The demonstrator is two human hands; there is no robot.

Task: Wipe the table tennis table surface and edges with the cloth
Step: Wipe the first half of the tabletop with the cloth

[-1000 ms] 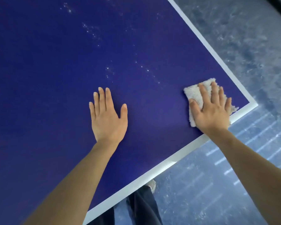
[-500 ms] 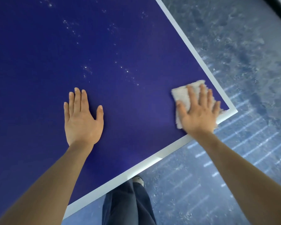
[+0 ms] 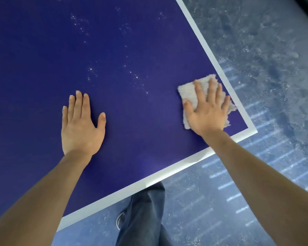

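Observation:
The dark blue table tennis table (image 3: 132,121) fills most of the view, with a white line along its near and right edges meeting at a corner (image 3: 252,130). My right hand (image 3: 207,112) presses flat, fingers spread, on a folded off-white fluffy cloth (image 3: 187,90) close to that corner. The cloth's right edge reaches the white side line. My left hand (image 3: 81,126) lies flat on the bare blue surface, fingers straight, well left of the cloth. A scatter of pale specks (image 3: 137,78) marks the surface beyond both hands.
Mottled grey-blue floor (image 3: 265,59) with streaks of light lies past the table's right and near edges. My leg in dark trousers (image 3: 144,215) and a shoe (image 3: 120,219) stand just under the near edge.
The cloth under my right hand has slid a little away from the near edge line, further up the right side. My left hand stays flat on the table; the view has shifted.

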